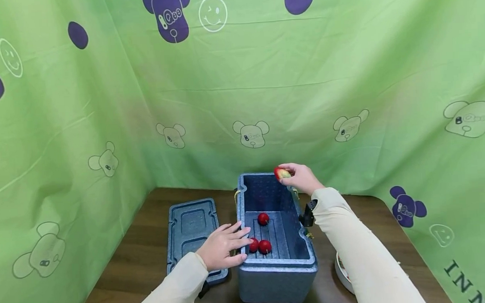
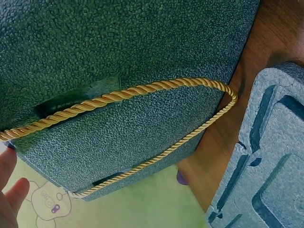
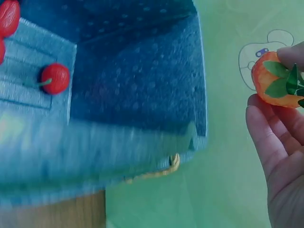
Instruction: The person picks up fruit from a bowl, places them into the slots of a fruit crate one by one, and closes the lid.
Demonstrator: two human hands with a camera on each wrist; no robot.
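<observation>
My right hand (image 1: 302,179) pinches a red and yellowish strawberry (image 1: 282,173) between thumb and fingers, above the far right corner of a blue foam box (image 1: 278,268). Green leaves (image 3: 277,76) show on the fruit in the right wrist view. On the box's left rim rests my left hand (image 1: 222,247), its fingers spread and fairly straight. Inside the box lie a red fruit (image 1: 263,219) toward the middle and two more red fruits (image 1: 264,247) nearer the front. A green stem shows on the one red fruit (image 3: 55,78) in the right wrist view.
The box's lid (image 1: 192,221) lies flat on the wooden table (image 1: 127,265), left of the box. A yellow rope handle (image 2: 156,88) hangs on the box's side. Partly hidden under my right sleeve stands a white bowl (image 1: 342,273). Green printed cloth (image 1: 247,79) surrounds the table.
</observation>
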